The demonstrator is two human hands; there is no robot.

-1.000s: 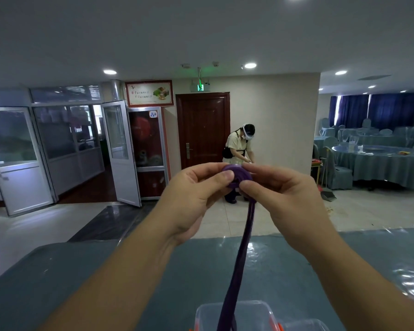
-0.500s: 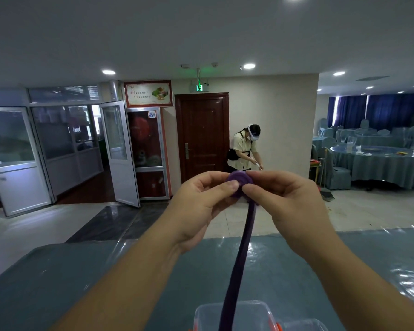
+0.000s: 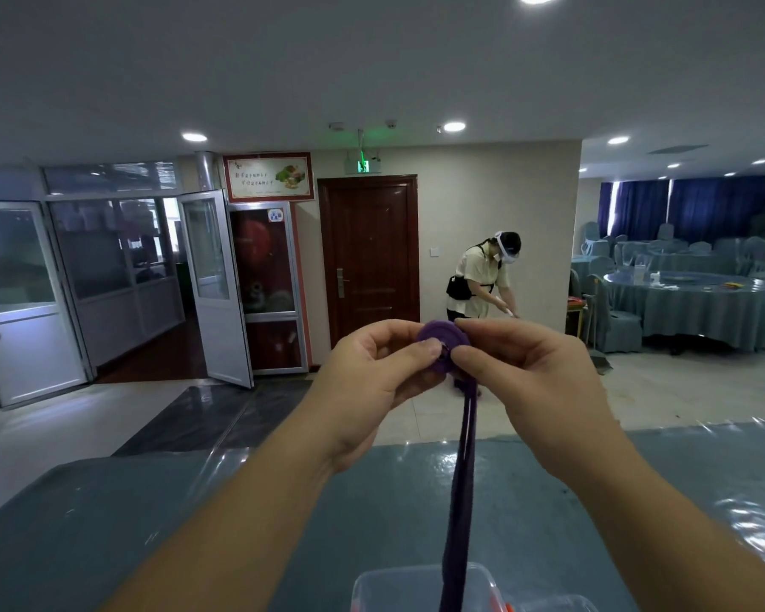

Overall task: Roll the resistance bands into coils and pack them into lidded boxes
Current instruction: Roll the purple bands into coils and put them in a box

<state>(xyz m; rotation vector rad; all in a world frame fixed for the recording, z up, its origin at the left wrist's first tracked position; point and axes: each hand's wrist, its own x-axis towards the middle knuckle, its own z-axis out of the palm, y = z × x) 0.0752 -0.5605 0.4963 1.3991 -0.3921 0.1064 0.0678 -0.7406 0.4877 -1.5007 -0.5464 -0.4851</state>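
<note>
Mid-roll, I judge. Left hand (image 3: 372,386) and right hand (image 3: 531,382) pinch the purple rubber band's coil (image 3: 442,342) above the table; long tail (image 3: 460,501) unrolled. Clear plastic box (image 3: 420,587) at near edge, nothing packed yet.

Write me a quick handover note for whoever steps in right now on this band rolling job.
Left hand: pinches the purple coil from the left side.
Right hand: pinches the same coil from the right.
Purple band: partly rolled, held up above the table; the unrolled tail hangs straight down toward the clear box at the near edge.
Done: the first turns of the coil.
Left: roll in the hanging tail, put the coil in the box, close it. No lid can be made out from here.
</note>
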